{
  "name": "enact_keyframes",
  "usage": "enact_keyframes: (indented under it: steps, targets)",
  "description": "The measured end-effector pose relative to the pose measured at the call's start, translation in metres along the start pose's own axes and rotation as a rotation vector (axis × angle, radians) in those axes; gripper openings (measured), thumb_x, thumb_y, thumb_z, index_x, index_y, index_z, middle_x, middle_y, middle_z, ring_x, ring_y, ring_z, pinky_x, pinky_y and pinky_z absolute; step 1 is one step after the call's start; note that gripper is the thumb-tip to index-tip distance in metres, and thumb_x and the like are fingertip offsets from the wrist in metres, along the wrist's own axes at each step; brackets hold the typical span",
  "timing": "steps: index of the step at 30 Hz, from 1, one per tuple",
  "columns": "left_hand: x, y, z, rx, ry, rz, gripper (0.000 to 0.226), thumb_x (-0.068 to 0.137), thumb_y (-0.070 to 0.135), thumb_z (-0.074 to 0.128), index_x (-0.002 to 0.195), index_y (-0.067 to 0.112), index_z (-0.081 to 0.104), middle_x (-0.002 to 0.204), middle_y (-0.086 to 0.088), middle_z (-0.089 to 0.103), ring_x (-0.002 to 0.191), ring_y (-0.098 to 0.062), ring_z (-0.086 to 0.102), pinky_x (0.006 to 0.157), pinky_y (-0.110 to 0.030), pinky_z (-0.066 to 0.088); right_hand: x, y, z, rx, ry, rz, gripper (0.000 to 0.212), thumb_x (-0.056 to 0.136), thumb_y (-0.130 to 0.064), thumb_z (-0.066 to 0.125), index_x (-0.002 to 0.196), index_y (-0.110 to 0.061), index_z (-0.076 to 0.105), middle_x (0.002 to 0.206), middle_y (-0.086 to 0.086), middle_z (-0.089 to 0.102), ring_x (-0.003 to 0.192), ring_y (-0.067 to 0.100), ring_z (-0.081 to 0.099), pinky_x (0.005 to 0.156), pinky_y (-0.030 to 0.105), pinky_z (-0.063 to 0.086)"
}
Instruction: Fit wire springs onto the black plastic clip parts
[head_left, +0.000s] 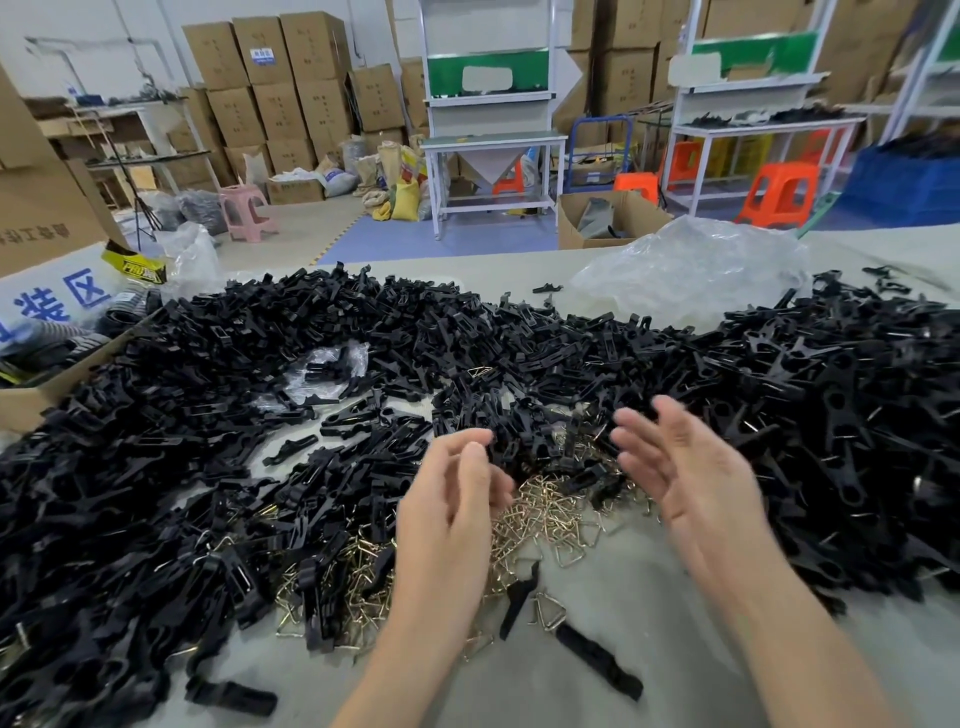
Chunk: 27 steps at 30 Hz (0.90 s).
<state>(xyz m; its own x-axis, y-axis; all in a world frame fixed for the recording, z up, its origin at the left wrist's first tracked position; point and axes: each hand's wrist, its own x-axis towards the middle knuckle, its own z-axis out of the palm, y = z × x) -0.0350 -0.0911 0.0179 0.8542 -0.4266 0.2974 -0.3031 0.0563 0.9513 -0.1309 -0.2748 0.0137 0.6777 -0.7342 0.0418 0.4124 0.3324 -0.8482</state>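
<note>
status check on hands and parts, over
Left hand loosely curled, empty; right hand open, empty. Wire springs and black clip parts heaped on table. Nothing blocking.

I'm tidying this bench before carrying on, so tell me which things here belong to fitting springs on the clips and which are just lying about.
For the job:
black clip parts
wire springs
left hand and right hand, over the springs

Lying about:
clear plastic bag
cardboard box at the left edge
</note>
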Motion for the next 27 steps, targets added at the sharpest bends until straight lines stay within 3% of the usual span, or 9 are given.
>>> enact_keyframes:
  steps: [2,3,6,8,11,16,18,22,27]
  targets:
    - [0.005,-0.007,-0.009,0.284,0.078,0.068,0.019,0.098,0.041,0.043,0.109,0.044,0.058,0.083,0.011,0.069,0.06,-0.006,0.055,0.055,-0.026,0.046,-0.007,0.009,0.012,-0.164,-0.119,0.002,0.048,0.08,-0.038,0.071,0.125,-0.021,0.066,0.109,0.008,0.077,0.093,0.021,0.075,0.072,0.022,0.06]
    - [0.008,-0.011,-0.014,0.464,0.095,0.096,0.022,0.098,0.041,0.042,0.114,0.04,0.057,0.087,0.016,0.068,0.067,-0.003,0.055,0.064,-0.026,0.048,-0.009,0.014,0.016,-0.245,-0.161,-0.003,0.046,0.082,-0.037,0.07,0.125,-0.022,0.066,0.108,0.006,0.077,0.092,0.021,0.075,0.072,0.022,0.06]
    - [0.015,-0.022,-0.025,0.942,0.054,0.085,0.039,0.101,0.041,0.04,0.136,0.026,0.051,0.126,0.012,0.06,0.115,-0.009,0.053,0.106,-0.033,0.037,-0.012,0.027,0.021,-0.518,-0.151,-0.054,0.027,0.094,-0.027,0.066,0.12,-0.029,0.069,0.102,-0.004,0.076,0.091,0.019,0.072,0.073,0.026,0.06]
    - [0.017,-0.026,-0.025,1.084,-0.013,0.037,0.047,0.103,0.046,0.036,0.144,0.026,0.045,0.14,0.008,0.054,0.132,-0.013,0.045,0.115,-0.033,0.026,-0.012,0.034,0.019,-0.753,-0.149,-0.123,0.024,0.099,-0.026,0.063,0.117,-0.04,0.068,0.103,-0.016,0.073,0.09,0.012,0.068,0.076,0.028,0.058]
    - [0.02,-0.028,-0.023,1.122,-0.05,0.045,0.049,0.102,0.051,0.031,0.144,0.03,0.045,0.143,0.01,0.053,0.135,-0.012,0.043,0.117,-0.034,0.021,-0.013,0.04,0.016,-0.895,-0.182,-0.175,0.028,0.101,-0.027,0.06,0.111,-0.053,0.064,0.111,-0.033,0.064,0.098,-0.004,0.062,0.08,0.018,0.049]
    - [0.043,-0.02,-0.013,1.103,-0.092,0.139,0.052,0.101,0.05,0.037,0.146,0.025,0.042,0.143,0.001,0.052,0.134,-0.019,0.044,0.121,-0.04,0.02,-0.007,0.044,0.011,-0.873,-0.169,-0.144,0.029,0.102,-0.027,0.056,0.113,-0.052,0.066,0.114,-0.034,0.064,0.103,-0.004,0.063,0.09,0.033,0.057]
    - [0.065,-0.017,-0.005,1.055,-0.21,0.145,0.057,0.1,0.047,0.045,0.151,0.025,0.035,0.152,-0.005,0.042,0.138,-0.024,0.041,0.12,-0.042,0.027,-0.007,0.045,0.01,-0.842,-0.176,-0.139,0.031,0.103,-0.026,0.055,0.111,-0.054,0.066,0.11,-0.031,0.067,0.098,-0.001,0.064,0.087,0.036,0.059]
    - [0.114,-0.009,0.014,1.041,-0.636,-0.13,0.072,0.093,0.042,0.055,0.156,0.038,0.02,0.165,-0.008,0.016,0.142,-0.036,0.033,0.114,-0.051,0.036,-0.007,0.047,0.01,-0.788,-0.166,-0.129,0.031,0.103,-0.027,0.055,0.109,-0.056,0.065,0.098,-0.015,0.072,0.079,0.019,0.064,0.073,0.048,0.059]
    - [0.137,-0.009,0.024,1.24,-0.703,-0.14,0.058,0.092,0.048,0.055,0.147,0.037,0.04,0.151,-0.011,0.036,0.137,-0.039,0.033,0.108,-0.051,0.035,-0.006,0.048,0.011,-0.711,-0.148,-0.099,0.034,0.103,-0.022,0.056,0.105,-0.054,0.067,0.094,-0.002,0.07,0.07,0.012,0.054,0.068,0.054,0.053]
